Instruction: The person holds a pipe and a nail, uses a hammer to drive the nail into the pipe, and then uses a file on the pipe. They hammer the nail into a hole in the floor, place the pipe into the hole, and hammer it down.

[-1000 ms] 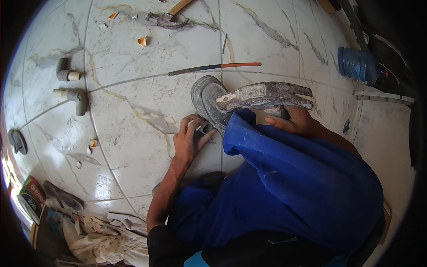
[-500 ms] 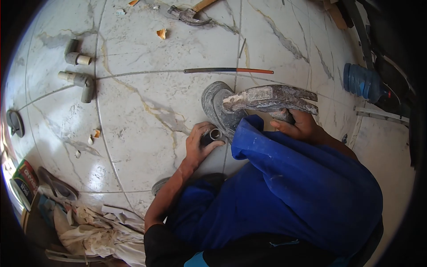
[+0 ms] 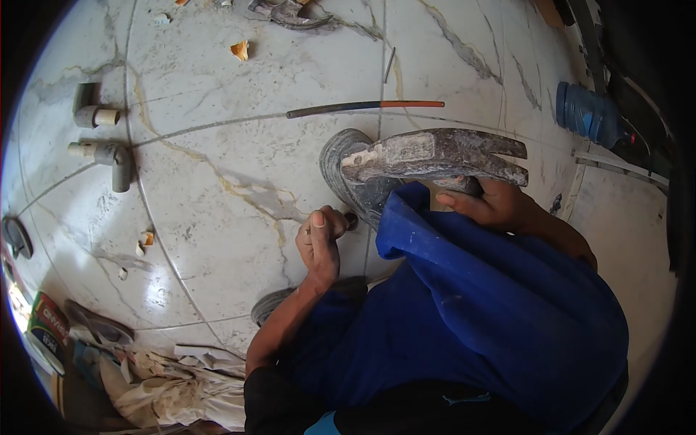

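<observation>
My right hand (image 3: 496, 206) is closed round the handle of a worn, dusty claw hammer (image 3: 435, 156). The hammer's head hangs sideways over my shoe (image 3: 355, 170), claw pointing right. My left hand (image 3: 319, 239) is curled into a fist above the floor, thumb on top. Past its fingers shows the dark end of a short grey pipe piece (image 3: 352, 221); the rest of the piece is hidden by the hand. My knee in blue trousers (image 3: 449, 254) lies between the two hands.
Two grey pipe elbows (image 3: 114, 161) with pale stubs lie on the marble-look tiles at left. A hacksaw blade (image 3: 362, 106) lies ahead, with another hammer head (image 3: 290, 13) beyond. A blue plastic bottle (image 3: 591, 116) is at right, crumpled cloth (image 3: 167, 380) at lower left.
My left hand has turned over and closed further, so the pipe piece's open end no longer faces up. The hammer has shifted slightly, and the view has moved a little.
</observation>
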`<state>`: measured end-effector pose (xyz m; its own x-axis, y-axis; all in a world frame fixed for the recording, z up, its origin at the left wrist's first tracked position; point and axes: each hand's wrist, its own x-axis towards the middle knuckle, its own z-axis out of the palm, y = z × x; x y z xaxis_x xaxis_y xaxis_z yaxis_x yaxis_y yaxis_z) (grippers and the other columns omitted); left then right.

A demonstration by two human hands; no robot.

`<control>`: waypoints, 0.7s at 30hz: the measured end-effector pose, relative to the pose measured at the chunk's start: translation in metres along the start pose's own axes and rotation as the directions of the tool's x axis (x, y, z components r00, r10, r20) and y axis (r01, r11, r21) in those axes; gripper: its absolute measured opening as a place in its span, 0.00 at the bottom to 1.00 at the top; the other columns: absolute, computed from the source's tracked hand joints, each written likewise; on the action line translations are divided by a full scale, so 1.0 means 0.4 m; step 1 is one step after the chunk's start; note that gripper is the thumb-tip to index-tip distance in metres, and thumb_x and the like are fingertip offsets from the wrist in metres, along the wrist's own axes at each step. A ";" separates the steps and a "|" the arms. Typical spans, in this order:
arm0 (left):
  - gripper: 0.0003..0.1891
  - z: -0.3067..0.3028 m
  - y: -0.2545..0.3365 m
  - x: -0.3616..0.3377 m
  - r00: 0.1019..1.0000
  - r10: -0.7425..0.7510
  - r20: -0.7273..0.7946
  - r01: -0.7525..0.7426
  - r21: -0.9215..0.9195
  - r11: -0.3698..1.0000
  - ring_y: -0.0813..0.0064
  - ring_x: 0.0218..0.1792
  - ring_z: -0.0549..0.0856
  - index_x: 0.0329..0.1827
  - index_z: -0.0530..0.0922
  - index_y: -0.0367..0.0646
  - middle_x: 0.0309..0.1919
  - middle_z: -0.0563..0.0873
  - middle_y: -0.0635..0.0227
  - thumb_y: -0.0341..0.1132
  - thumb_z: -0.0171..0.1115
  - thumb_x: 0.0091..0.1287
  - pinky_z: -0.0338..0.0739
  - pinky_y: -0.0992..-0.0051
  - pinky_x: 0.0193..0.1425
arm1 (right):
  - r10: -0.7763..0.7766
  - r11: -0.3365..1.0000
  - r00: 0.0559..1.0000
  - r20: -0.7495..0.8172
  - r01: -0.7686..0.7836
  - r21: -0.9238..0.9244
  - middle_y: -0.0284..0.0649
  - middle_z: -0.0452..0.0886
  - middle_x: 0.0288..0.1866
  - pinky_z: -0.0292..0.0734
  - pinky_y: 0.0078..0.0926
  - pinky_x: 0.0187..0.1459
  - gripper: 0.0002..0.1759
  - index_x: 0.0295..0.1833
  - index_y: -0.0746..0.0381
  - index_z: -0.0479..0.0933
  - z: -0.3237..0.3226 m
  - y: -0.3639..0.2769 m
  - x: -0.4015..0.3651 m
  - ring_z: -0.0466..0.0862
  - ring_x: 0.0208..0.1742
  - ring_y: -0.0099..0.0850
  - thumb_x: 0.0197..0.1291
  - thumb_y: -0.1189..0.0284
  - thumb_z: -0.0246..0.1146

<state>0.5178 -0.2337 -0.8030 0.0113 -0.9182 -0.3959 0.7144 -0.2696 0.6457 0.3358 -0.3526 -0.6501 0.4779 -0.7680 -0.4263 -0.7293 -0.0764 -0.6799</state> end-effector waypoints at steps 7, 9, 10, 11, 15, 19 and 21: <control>0.22 -0.005 -0.004 -0.002 0.996 -0.069 -0.051 0.082 0.302 0.950 0.86 0.20 0.60 0.23 0.66 0.40 0.16 0.65 0.76 0.42 0.40 0.75 0.59 0.81 0.24 | 0.125 0.991 0.987 0.099 -0.129 0.034 0.47 0.80 0.44 0.73 0.29 0.49 0.20 0.50 0.68 0.74 -0.006 -0.021 0.000 0.80 0.45 0.35 0.57 0.65 0.64; 0.21 0.002 -0.017 0.001 0.997 -0.040 -0.061 0.057 0.305 0.951 0.85 0.20 0.61 0.23 0.67 0.40 0.17 0.66 0.75 0.41 0.41 0.75 0.59 0.80 0.25 | 0.176 0.981 0.974 0.145 -0.186 0.057 0.47 0.81 0.44 0.73 0.29 0.50 0.20 0.50 0.68 0.75 -0.008 -0.029 0.001 0.81 0.46 0.35 0.58 0.64 0.64; 0.20 0.005 -0.023 -0.001 0.997 -0.016 -0.071 0.037 0.313 0.949 0.85 0.20 0.62 0.23 0.67 0.39 0.17 0.67 0.74 0.40 0.42 0.75 0.60 0.80 0.25 | 0.172 0.982 0.974 0.148 -0.182 0.056 0.47 0.81 0.44 0.73 0.29 0.50 0.20 0.50 0.68 0.75 -0.010 -0.031 0.003 0.81 0.46 0.35 0.58 0.64 0.64; 0.20 0.007 -0.032 -0.006 0.997 -0.013 -0.074 0.035 0.313 0.949 0.85 0.20 0.62 0.23 0.67 0.39 0.17 0.67 0.74 0.40 0.42 0.75 0.60 0.80 0.25 | 0.187 0.979 0.969 0.159 -0.198 0.057 0.48 0.81 0.44 0.73 0.29 0.50 0.20 0.50 0.68 0.75 -0.012 -0.034 0.004 0.81 0.46 0.35 0.58 0.64 0.64; 0.18 0.005 -0.078 -0.021 0.996 0.085 -0.035 -0.067 0.346 0.936 0.78 0.22 0.66 0.23 0.68 0.37 0.17 0.69 0.69 0.34 0.44 0.73 0.62 0.77 0.28 | 0.226 0.964 0.952 0.208 -0.249 0.090 0.48 0.81 0.45 0.73 0.28 0.51 0.21 0.50 0.68 0.75 -0.018 -0.045 0.015 0.81 0.46 0.34 0.58 0.63 0.63; 0.15 -0.017 -0.137 -0.006 0.967 0.252 0.032 -0.240 0.446 0.862 0.71 0.24 0.66 0.23 0.69 0.38 0.17 0.70 0.67 0.32 0.45 0.70 0.62 0.72 0.31 | 0.061 0.996 0.983 0.172 -0.049 -0.070 0.48 0.82 0.41 0.75 0.28 0.48 0.22 0.50 0.69 0.75 -0.016 -0.033 0.019 0.83 0.43 0.35 0.58 0.62 0.64; 0.14 -0.023 -0.150 -0.006 0.944 0.322 0.074 -0.317 0.476 0.820 0.69 0.24 0.66 0.24 0.71 0.37 0.18 0.71 0.67 0.31 0.46 0.69 0.61 0.70 0.32 | 0.135 0.991 0.960 0.244 -0.136 -0.014 0.50 0.82 0.34 0.77 0.30 0.43 0.23 0.51 0.69 0.75 -0.018 -0.035 0.019 0.84 0.37 0.39 0.58 0.61 0.64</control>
<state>0.4815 -0.2128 -0.8469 0.1891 -0.9749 -0.1178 0.2496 -0.0683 0.9659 0.3463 -0.3618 -0.6395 0.4798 -0.5926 -0.6470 -0.7941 0.0202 -0.6074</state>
